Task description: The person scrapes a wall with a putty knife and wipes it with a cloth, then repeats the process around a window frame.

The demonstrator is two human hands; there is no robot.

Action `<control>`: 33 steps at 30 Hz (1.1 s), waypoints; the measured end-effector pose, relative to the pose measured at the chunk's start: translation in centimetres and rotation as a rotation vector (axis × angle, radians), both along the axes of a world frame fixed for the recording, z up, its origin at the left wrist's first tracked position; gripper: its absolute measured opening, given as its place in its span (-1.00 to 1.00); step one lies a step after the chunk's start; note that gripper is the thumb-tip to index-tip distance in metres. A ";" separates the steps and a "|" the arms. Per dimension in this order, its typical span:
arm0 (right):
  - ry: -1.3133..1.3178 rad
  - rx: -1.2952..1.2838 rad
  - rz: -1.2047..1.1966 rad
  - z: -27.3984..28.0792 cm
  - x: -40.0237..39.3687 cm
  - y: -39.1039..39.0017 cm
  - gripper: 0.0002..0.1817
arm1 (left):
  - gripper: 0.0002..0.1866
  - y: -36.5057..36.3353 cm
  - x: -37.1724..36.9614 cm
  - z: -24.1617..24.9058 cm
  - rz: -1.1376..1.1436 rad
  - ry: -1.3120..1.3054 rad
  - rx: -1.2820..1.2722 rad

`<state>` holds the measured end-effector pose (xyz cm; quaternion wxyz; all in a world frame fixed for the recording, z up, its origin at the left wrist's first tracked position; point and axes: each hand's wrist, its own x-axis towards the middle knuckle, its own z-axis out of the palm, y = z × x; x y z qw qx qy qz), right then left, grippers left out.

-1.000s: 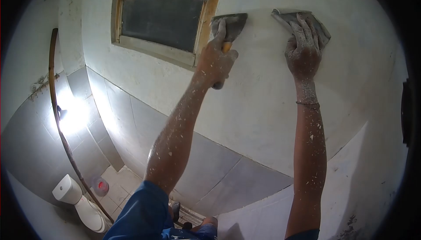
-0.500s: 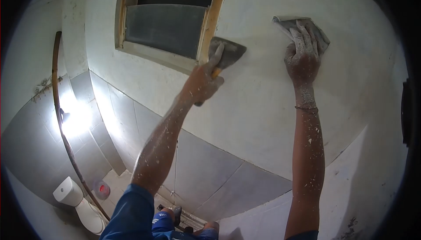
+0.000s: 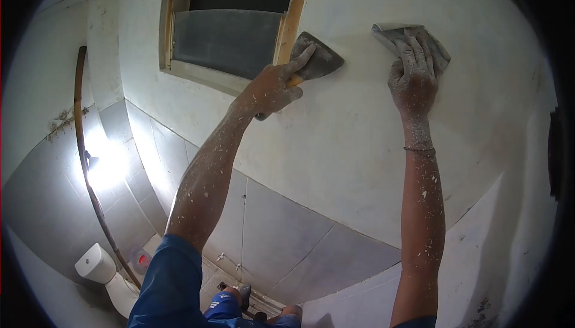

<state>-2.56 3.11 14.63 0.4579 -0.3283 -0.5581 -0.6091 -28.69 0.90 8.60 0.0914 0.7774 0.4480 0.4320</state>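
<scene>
Wall (image 3: 347,154) surfacing appears in hand. Left hand (image 3: 269,91), fingers closed, grips a scraper (image 3: 324,61); right hand (image 3: 414,85), fingers slightly parted, holds a grey sheet (image 3: 391,33). Next stroke calls for steady contact.

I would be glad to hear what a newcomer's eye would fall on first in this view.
Probably the glaring white light against the grey wall tiles at the left, beside a long, curved brown pole. Next, at upper centre, the person's left grip holds a broad, dark-bladed scraper with yellow on its handle. To its right, the right grip rests on a folded grey sheet against the off-white wall.
</scene>
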 end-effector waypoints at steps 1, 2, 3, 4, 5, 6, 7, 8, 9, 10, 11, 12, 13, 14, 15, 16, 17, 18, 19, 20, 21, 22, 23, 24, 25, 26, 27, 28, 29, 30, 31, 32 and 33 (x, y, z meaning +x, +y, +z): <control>0.000 -0.002 0.007 -0.1 0.0 0.1 -0.60 | -0.09 0.6 -0.1 -0.4 0.007 0.000 -0.002; -0.003 -0.002 0.010 -0.1 0.0 0.1 -0.60 | -0.09 1.5 0.0 -0.9 -0.020 -0.026 0.106; -0.001 -0.001 0.011 -0.1 0.0 0.1 -0.60 | -0.08 1.5 0.1 -0.9 -0.050 -0.045 0.215; 0.003 -0.001 0.010 -0.3 0.1 0.0 -0.60 | -0.08 1.6 0.2 -0.9 -0.051 -0.042 0.215; -0.004 -0.006 0.005 -0.2 0.1 0.0 -0.60 | -0.08 1.7 0.3 -0.9 -0.023 -0.038 0.169; -0.004 -0.011 -0.003 -0.2 0.1 0.0 -0.60 | -0.08 1.4 0.5 -0.6 0.003 -0.027 0.124; 0.001 0.002 -0.006 0.0 0.1 0.0 -0.60 | -0.08 1.3 0.4 0.3 -0.001 -0.022 0.136; 0.000 0.005 -0.001 0.1 0.0 0.0 -0.61 | -0.10 1.2 0.4 1.3 0.021 -0.040 0.164; 0.002 -0.001 0.003 -0.1 0.0 -0.1 -0.62 | -0.11 1.3 0.3 1.8 0.042 -0.056 0.182; 0.002 -0.004 -0.001 -0.2 0.1 0.1 -0.62 | -0.11 2.0 0.1 2.0 0.039 -0.056 0.180; 0.004 -0.006 -0.013 -0.2 0.2 0.2 -0.62 | -0.12 3.0 -0.2 2.1 0.035 -0.017 0.256; 0.007 -0.007 -0.023 -0.2 0.2 0.2 -0.62 | -0.12 3.2 -0.4 2.4 0.033 0.023 0.333; 0.009 -0.008 -0.023 -0.3 0.2 0.1 -0.62 | -0.12 3.3 -0.5 2.7 0.033 0.026 0.332; 0.007 -0.004 -0.026 -0.2 0.1 0.0 -0.63 | -0.14 3.4 -0.7 3.2 0.028 0.003 0.331; -0.001 -0.001 -0.029 -0.1 0.0 -0.1 -0.63 | -0.16 3.0 -0.7 3.9 0.025 -0.024 0.330; -0.003 -0.003 -0.030 -0.2 0.0 -0.2 -0.63 | -0.16 2.1 -0.6 5.2 0.024 -0.027 0.327; -0.012 -0.003 -0.021 -0.1 0.1 -0.1 -0.62 | -0.17 1.2 -0.6 6.8 0.015 -0.119 0.171; -0.019 0.000 -0.012 0.0 0.1 -0.2 -0.62 | -0.18 0.8 -0.6 7.8 0.003 -0.208 0.016; -0.018 0.004 -0.014 -0.1 0.1 -0.2 -0.62 | -0.18 0.9 -0.7 7.7 0.001 -0.207 0.020; -0.013 -0.003 -0.016 -0.1 0.1 -0.2 -0.62 | -0.20 1.0 -1.0 7.4 -0.023 -0.208 0.047; -0.009 -0.009 -0.017 0.0 0.0 -0.2 -0.62 | -0.21 1.4 -1.2 6.9 -0.048 -0.210 0.076; -0.005 -0.003 -0.016 0.2 0.1 0.0 -0.62 | -0.21 2.4 -1.2 5.6 -0.047 -0.206 0.082; 0.006 -0.009 -0.027 0.0 0.0 0.0 -0.61 | -0.18 3.3 -1.1 3.6 -0.010 -0.176 0.231; 0.017 -0.016 -0.039 -0.2 0.0 -0.1 -0.61 | -0.16 3.5 -1.0 1.9 0.027 -0.146 0.378; 0.019 -0.021 -0.038 -0.3 -0.1 0.0 -0.61 | -0.16 2.7 -0.8 0.9 0.028 -0.143 0.373; 0.013 -0.018 -0.036 -0.3 0.0 -0.1 -0.61 | -0.15 1.8 -0.6 -0.2 0.009 -0.148 0.285; 0.005 -0.008 -0.032 -0.2 0.0 -0.1 -0.61 | -0.14 1.4 -0.5 -0.6 -0.009 -0.155 0.203; 0.005 -0.008 -0.031 -0.2 -0.1 -0.1 -0.61 | -0.12 1.4 -0.5 -0.7 0.048 -0.098 0.255; 0.001 -0.007 -0.021 -0.4 0.0 -0.2 -0.61 | -0.12 1.4 -0.7 -0.3 0.047 -0.102 0.251; -0.007 0.001 -0.008 -0.2 -0.1 -0.1 -0.61 | -0.12 0.9 -1.0 1.2 0.059 -0.124 0.131; -0.011 0.000 -0.008 -0.1 0.0 -0.1 -0.61 | -0.11 0.8 -1.4 2.2 0.071 -0.140 0.007; -0.003 -0.010 -0.019 -0.2 0.1 -0.1 -0.61 | -0.13 1.2 -1.9 2.2 0.075 -0.111 0.049; 0.007 -0.017 -0.029 -0.2 0.0 -0.1 -0.61 | -0.13 1.5 -2.1 1.8 0.080 -0.107 0.051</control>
